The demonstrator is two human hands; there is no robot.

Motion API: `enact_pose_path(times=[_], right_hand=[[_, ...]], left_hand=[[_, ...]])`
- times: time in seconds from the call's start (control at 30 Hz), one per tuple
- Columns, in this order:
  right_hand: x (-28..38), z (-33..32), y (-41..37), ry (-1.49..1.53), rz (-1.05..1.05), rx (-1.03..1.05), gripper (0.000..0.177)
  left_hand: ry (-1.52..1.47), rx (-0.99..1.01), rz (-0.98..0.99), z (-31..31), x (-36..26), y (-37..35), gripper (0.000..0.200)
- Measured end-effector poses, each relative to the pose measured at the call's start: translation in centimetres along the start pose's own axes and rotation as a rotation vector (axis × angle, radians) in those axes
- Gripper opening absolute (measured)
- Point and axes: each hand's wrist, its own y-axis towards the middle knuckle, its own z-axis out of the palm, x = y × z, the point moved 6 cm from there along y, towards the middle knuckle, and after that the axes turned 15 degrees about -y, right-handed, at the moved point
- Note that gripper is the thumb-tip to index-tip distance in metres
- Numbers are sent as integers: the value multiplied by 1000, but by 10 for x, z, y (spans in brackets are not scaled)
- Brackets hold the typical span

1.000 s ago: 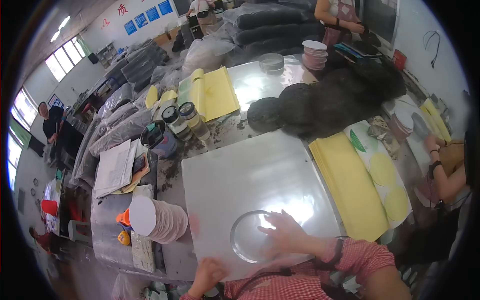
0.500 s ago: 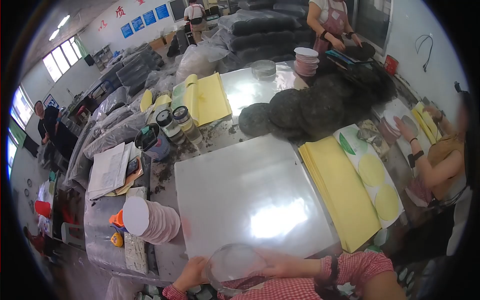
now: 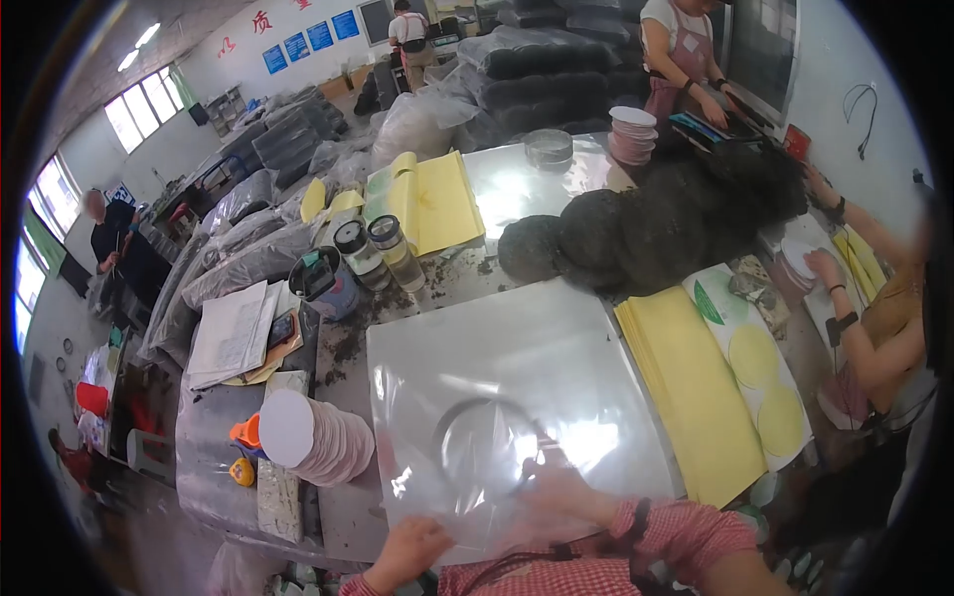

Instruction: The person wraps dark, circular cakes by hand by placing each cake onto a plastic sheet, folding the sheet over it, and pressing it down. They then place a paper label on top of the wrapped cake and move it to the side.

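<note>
A clear round ring is over the shiny metal-looking sheet, blurred and seen through glare. My right hand is at the ring's right rim, fingers closed there and smeared by motion. My left hand is by the sheet's front left corner, its fingers curled on the edge of a thin clear plastic film. Bright creases of the film show over the sheet. Left of the sheet stands a tall stack of white paper discs.
Yellow paper lies to the right, with dark round pads piled behind. Two jars and a bucket stand at the back left. A co-worker works at the right, another at the far side.
The ring has moved from the table's front edge forward over the sheet, with my right hand. My left hand has left the ring and shifted slightly right, now at the film.
</note>
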Motion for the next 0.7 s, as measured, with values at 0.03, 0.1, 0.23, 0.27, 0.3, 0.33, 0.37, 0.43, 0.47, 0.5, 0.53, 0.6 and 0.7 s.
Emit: enact_pose_path(times=[0.03,0.1,0.23,0.27,0.3,0.33,0.37,0.43,0.47,0.5,0.53,0.6,0.7], right_hand=[[0,-11,5,-4,-6,7,59],[9,-61,9,-285,19,-479,53],[-9,-12,-51,-213,-85,-217,52],[-3,-9,-89,-115,-141,-136,50],[0,-3,-127,-14,-296,-85,47],[7,-15,-152,90,-454,-31,44],[-2,-34,-166,76,-454,-25,44],[-3,-87,-162,-90,-398,51,35],[-28,-114,-132,-68,-248,-155,30],[-42,-158,-88,-334,-194,-101,32],[-54,-209,-51,-509,-105,-401,42],[-144,-258,21,-675,139,-651,70],[-256,-301,75,-1017,452,-604,91]], left_hand=[[-14,29,-71,25,21,-11,12],[-26,71,-144,34,37,-12,13],[408,-497,-105,-81,51,3,33],[533,-719,-304,-120,50,1,41],[668,-716,-405,-140,66,-3,42],[804,-711,-510,-154,82,-9,43],[793,-722,-511,-150,92,-13,43],[910,-590,-484,-130,106,-21,43],[905,-570,-481,-131,104,-19,43],[861,-574,-499,-136,99,-20,42],[821,-597,-520,-141,94,-17,41],[762,-592,-478,-147,83,-13,40],[607,-621,-548,-165,54,5,39]])
